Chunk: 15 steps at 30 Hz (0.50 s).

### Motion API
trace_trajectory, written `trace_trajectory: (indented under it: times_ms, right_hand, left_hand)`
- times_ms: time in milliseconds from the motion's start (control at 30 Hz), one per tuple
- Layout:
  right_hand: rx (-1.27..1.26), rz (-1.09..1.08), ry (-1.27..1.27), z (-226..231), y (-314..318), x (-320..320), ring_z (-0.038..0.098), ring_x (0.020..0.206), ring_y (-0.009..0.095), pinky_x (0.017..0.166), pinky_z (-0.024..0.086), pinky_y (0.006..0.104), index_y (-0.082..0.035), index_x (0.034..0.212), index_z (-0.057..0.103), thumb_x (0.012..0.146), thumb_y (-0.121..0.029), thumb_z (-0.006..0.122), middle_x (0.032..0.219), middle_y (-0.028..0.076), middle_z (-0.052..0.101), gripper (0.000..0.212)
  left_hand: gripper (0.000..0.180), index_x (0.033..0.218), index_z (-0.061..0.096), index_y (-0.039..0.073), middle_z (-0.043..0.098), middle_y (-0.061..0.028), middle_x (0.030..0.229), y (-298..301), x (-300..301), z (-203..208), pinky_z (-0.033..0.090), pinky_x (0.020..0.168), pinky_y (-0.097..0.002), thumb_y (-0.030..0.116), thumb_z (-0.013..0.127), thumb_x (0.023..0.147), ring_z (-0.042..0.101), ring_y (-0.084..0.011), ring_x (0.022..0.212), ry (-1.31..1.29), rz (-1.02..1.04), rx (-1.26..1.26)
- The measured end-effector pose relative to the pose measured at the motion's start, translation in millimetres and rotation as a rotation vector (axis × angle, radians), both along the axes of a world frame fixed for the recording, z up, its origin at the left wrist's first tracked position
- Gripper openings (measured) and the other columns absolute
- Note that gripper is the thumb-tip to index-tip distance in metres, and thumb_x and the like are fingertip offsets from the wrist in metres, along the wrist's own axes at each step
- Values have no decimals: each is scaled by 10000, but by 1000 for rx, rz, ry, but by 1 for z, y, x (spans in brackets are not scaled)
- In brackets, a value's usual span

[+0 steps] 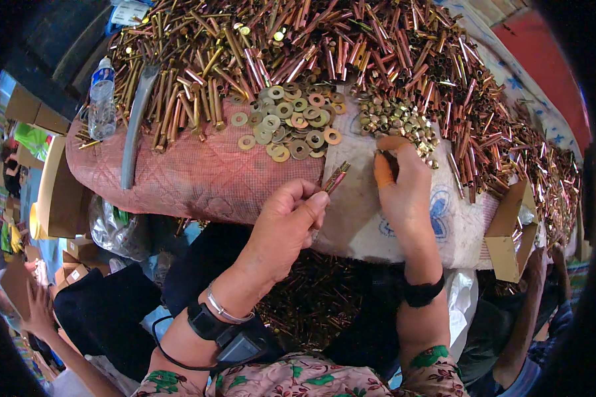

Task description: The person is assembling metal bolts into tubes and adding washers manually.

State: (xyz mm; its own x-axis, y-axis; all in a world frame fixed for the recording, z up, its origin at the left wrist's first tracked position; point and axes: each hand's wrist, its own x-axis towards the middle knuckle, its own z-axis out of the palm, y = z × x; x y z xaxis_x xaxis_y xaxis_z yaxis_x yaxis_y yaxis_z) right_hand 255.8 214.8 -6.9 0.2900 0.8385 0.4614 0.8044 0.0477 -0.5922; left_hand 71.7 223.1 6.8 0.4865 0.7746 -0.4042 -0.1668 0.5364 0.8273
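Note:
My left hand [281,221] is closed on an anchor bolt [338,177], a metal sleeve with a threaded end pointing up and away. To its right, my right hand [409,188] reaches the near edge of a heap of small brassy nuts [397,122]. Orange covers wrap its thumb and finger, which curl toward each other; whatever may be between them is too small to make out. A pile of flat round washers [288,126] lies just beyond my left hand. Long bolts [175,112] are heaped at the far left, copper-coloured metal sleeves [391,46] across the back and right.
A plastic bottle [102,99] and a grey curved bar [138,126] stand at the left. An open cardboard box [510,235] sits at the right edge. More metal pieces [311,291] lie below, between my arms. Other people's arms [63,347] show at both sides.

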Motion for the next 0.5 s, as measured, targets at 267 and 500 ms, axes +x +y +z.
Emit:
trace_trajectory:
  times_ms: [267,500]
  right_hand:
    - [-142,104,460,0,-7,3,571,665,156,617,456,263,-6,928,571,781,-16,593,770,121,602,150]
    - [-71,141,231,4,-12,-11,595,724,279,635,467,335,-12,909,571,777,-19,585,827,154,595,133]
  left_hand:
    - [116,889,495,67,464,28,671,-1,2,-2,254,421,-136,181,512,896,328,-5,494,-6,-16,22]
    - [125,906,489,69,493,14,680,-2,5,-11,248,416,-152,191,514,895,334,-11,492,31,17,46]
